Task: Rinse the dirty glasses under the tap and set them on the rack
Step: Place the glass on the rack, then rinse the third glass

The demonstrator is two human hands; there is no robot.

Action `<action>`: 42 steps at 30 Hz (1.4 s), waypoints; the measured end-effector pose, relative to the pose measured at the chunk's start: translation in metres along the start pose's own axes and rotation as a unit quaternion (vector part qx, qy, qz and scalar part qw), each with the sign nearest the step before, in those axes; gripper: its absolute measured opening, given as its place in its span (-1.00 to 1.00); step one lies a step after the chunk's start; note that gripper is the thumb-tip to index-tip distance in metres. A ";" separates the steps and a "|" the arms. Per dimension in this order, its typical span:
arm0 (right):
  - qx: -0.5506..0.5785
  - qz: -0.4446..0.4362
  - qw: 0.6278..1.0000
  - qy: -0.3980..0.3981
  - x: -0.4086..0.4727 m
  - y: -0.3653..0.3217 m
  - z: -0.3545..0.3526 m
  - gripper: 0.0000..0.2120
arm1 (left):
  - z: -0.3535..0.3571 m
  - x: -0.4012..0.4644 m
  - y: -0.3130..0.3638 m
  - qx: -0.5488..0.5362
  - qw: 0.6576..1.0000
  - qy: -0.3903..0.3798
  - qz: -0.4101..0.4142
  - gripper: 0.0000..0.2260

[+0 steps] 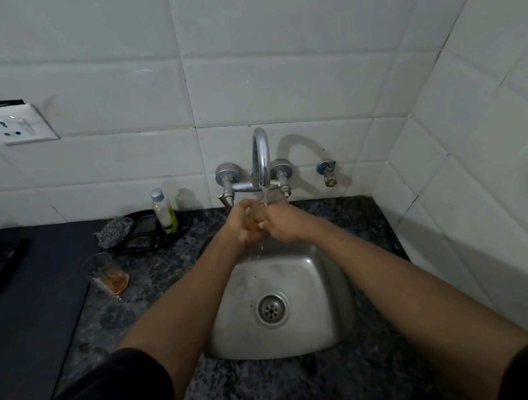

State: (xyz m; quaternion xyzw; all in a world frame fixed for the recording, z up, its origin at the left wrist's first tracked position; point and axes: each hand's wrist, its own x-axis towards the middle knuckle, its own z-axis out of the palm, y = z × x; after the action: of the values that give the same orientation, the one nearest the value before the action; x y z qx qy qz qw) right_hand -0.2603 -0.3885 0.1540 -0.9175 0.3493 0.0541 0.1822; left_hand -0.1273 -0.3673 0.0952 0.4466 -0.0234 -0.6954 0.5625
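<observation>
Two hands on one glass under the running tap

Left to right: a second clear glass [110,274] with an orange-brown residue at its bottom sits on the speckled dark stone counter [166,276], left of the steel sink [298,281]. Over the sink's far edge the left hand [242,223] and right hand [280,224] both curl their fingers round a small clear glass with an amber tint [256,218], mostly hidden between them, right beneath the water from the chrome tap [260,157]. So two glasses, one tap, one sink.
</observation>
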 end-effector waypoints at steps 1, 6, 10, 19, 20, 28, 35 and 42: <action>-0.026 0.004 1.000 -0.005 0.000 0.008 -0.001 -0.66 | 0.000 0.000 0.002 0.000 1.000 0.007 -0.004 -0.75; -0.051 -0.025 0.997 0.042 0.002 0.017 0.004 -0.71 | 0.001 0.005 0.009 -0.002 1.000 0.004 -0.019 -0.64; 0.045 -0.050 0.983 0.169 0.003 -0.001 0.009 -0.79 | 0.004 0.006 0.001 -0.057 0.998 -0.012 -0.004 -0.66; 0.059 -0.027 0.990 0.126 -0.007 0.011 0.006 -0.78 | 0.002 0.005 0.004 -0.096 0.995 0.027 -0.013 -0.68; 0.119 -0.004 0.983 0.137 -0.005 0.006 0.008 -0.74 | 0.003 0.007 0.002 -0.105 0.994 0.029 -0.005 -0.69; -0.084 -0.092 0.982 0.144 -0.009 0.026 0.004 -0.59 | 0.005 -0.001 0.007 -0.060 0.997 -0.023 -0.047 -0.57; 0.132 0.027 0.972 0.194 0.001 0.008 0.014 -0.71 | 0.009 0.008 -0.003 -0.084 0.996 -0.007 -0.004 -0.79; -0.056 -0.069 0.987 0.135 -0.003 0.028 0.017 -0.62 | 0.015 -0.002 0.009 -0.061 0.998 -0.006 0.016 -0.67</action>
State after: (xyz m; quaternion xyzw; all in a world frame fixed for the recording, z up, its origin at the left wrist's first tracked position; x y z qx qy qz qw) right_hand -0.2803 -0.3995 0.1303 -0.9470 0.3033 -0.0631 0.0854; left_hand -0.1298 -0.3762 0.1101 0.4064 0.0088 -0.6892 0.5997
